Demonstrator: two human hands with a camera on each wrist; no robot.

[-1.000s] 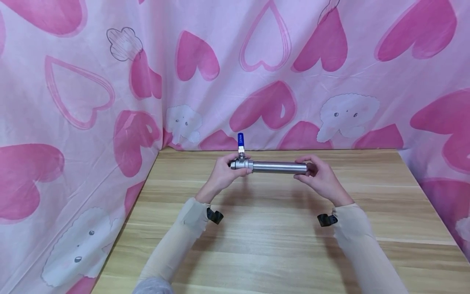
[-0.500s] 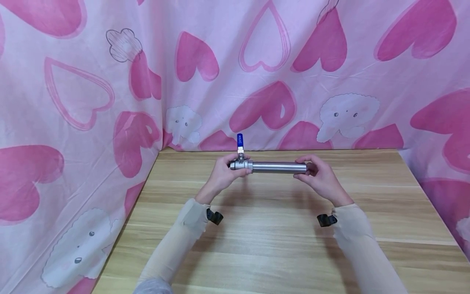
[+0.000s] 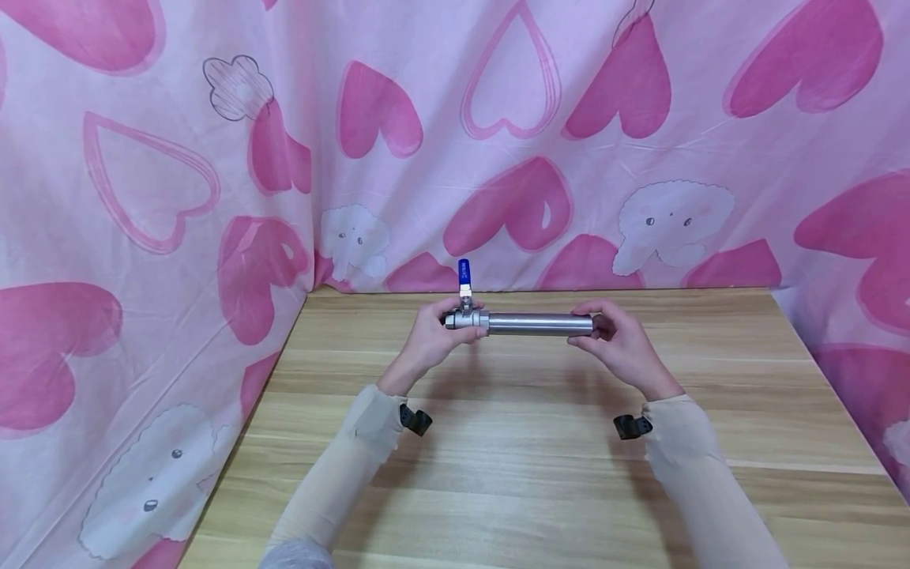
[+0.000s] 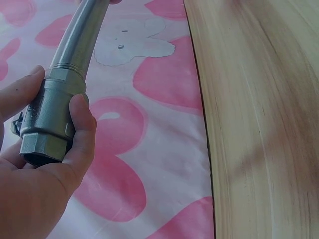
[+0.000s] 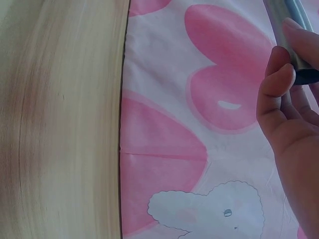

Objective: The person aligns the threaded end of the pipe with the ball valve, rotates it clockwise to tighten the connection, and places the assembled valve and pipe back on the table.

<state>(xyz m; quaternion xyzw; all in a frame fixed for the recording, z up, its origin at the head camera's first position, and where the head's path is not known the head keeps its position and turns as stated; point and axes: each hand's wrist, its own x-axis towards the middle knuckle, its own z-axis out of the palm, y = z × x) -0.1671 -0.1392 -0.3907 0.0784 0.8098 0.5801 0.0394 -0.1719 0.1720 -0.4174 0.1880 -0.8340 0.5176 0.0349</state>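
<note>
A metal ball valve (image 3: pixel 465 318) with an upright blue lever handle (image 3: pixel 464 273) is joined to a straight steel pipe (image 3: pixel 540 323). Both are held level above the table. My left hand (image 3: pixel 430 336) grips the valve body at the left end, thumb and fingers on opposite sides, as the left wrist view shows close up. At the other end my right hand (image 3: pixel 622 344) pinches the pipe between thumb and fingers. In the right wrist view the dark open end of the pipe (image 5: pixel 294 35) shows by the fingers.
Below the hands lies a wood-grain table (image 3: pixel 498 474). A pink curtain (image 3: pixel 398 190) with hearts and rabbit faces hangs behind the table and along its left and right sides. Small black devices (image 3: pixel 415 420) sit at both wrists.
</note>
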